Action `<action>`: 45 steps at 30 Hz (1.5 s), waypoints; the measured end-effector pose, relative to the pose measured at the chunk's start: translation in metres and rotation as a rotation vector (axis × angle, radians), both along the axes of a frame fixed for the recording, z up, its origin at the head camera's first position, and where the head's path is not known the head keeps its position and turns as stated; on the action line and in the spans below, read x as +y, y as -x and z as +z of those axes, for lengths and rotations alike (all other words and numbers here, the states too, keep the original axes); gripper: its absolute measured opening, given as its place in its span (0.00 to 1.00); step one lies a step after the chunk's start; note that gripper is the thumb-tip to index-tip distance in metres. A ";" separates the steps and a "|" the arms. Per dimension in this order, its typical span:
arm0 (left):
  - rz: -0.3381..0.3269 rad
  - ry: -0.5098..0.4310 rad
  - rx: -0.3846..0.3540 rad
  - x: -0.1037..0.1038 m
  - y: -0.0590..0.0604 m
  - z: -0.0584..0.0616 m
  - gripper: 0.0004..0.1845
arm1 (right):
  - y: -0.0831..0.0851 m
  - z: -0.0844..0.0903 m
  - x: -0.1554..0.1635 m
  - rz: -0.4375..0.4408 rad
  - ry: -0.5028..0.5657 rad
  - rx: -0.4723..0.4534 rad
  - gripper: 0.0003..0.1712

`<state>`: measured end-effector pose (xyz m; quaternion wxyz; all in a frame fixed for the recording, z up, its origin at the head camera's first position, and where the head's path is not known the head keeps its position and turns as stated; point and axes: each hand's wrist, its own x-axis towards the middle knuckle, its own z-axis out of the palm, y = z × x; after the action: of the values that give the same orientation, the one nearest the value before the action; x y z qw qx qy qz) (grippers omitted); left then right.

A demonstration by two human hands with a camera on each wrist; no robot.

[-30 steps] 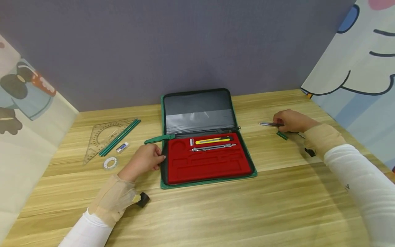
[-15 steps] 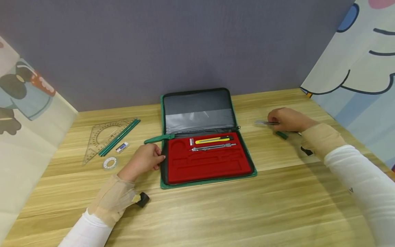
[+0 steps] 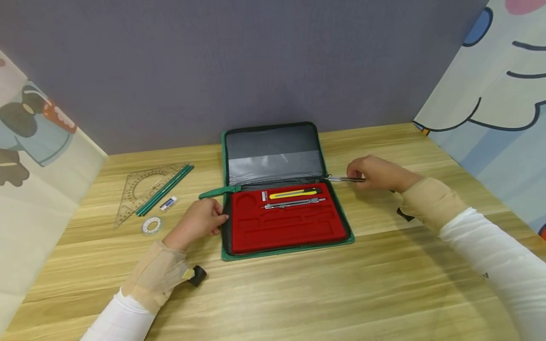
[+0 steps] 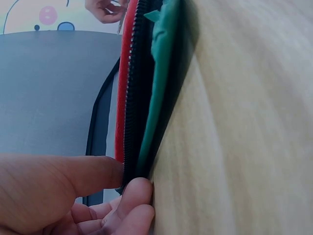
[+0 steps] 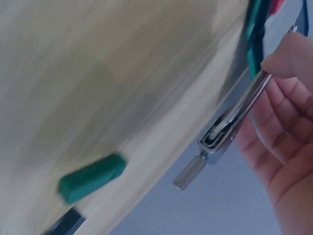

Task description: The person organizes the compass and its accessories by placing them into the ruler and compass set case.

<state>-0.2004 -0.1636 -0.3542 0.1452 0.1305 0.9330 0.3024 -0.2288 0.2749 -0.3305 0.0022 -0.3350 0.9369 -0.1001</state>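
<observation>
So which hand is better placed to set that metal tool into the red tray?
Probably the right hand: it already holds the metal tool beside the case, while the left hand steadies the case's left edge.

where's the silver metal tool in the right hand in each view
Head: silver tool right of centre, pinched by the right hand, tip at the case's right edge.
Left wrist: not clearly visible; only far fingers at top.
Right wrist: silver tool centre-right, running diagonally.
Shared landmark: green zip case.

Green-edged case (image 3: 288,249) mid-frame has a bright red tray, with a grey lid inside. Yellow-and-black cutter (image 3: 295,193) up top, silver compass (image 3: 294,204) under it. Light wood-grain table (image 3: 298,293), green pencils (image 3: 165,189) left, purple-grey wall (image 3: 239,61) behind.
</observation>
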 end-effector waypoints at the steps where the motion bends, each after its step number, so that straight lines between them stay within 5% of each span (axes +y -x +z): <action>1: 0.000 0.000 -0.001 0.000 0.000 0.000 0.07 | -0.002 0.001 -0.004 0.012 0.007 -0.004 0.11; 9: 0.004 0.009 -0.004 -0.001 0.000 0.000 0.07 | -0.013 0.002 -0.039 0.095 0.039 0.007 0.10; 21: -0.004 0.012 -0.001 -0.001 0.001 -0.001 0.07 | -0.031 0.006 -0.089 0.140 0.005 -0.110 0.10; 45: -0.006 0.023 0.008 -0.001 0.001 -0.001 0.07 | -0.026 0.001 -0.132 0.238 -0.049 -0.136 0.08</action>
<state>-0.2017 -0.1642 -0.3548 0.1440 0.1325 0.9366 0.2907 -0.2026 0.1428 -0.3290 0.0858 -0.4360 0.8904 -0.0988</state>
